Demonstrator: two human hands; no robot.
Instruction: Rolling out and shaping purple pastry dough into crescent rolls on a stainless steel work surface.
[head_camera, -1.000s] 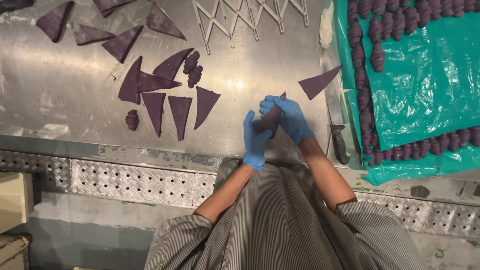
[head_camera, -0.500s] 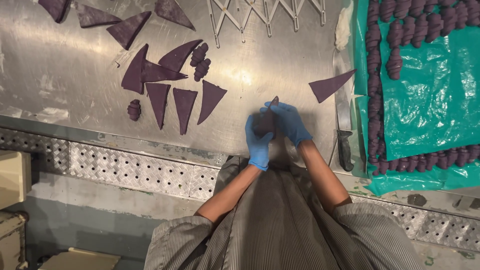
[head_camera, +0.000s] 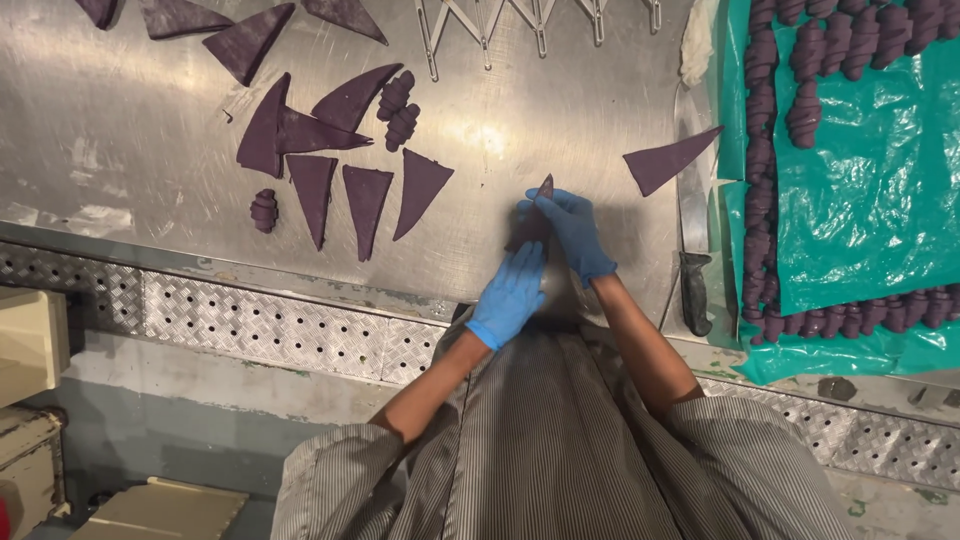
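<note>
Both hands are wearing blue gloves and are working on one purple dough triangle (head_camera: 533, 222) on the steel tabletop (head_camera: 140, 150). The left hand (head_camera: 510, 292) is lying flat, palm down, fingers together and extended, pressing on the near, wide end of the triangle. The right hand (head_camera: 574, 228) is curling over the triangle's right edge, fingertips pinching together on the dough near its tip. Both forearms are reaching out from the person's striped smock (head_camera: 560, 440), converging at the dough.

The triangle's long axis is running away from the person, its narrow tip pointing toward the far side of the tabletop, tilting slightly right.

Left of the triangle, a group of flat dough triangles (head_camera: 365, 200) is lying apart from it, with bare steel between. Two rolled pieces (head_camera: 398, 108) are sitting beyond that group, and one small rolled piece (head_camera: 264, 210) to its left. Right of the triangle, a single dough triangle (head_camera: 665, 160) is lying near a knife (head_camera: 693, 240), whose black handle is pointing toward the tabletop's near edge. Beyond the knife, a teal-lined tray (head_camera: 860, 200) is carrying rows of rolled purple pieces. The triangle is sitting close to the tabletop's near edge.
</note>
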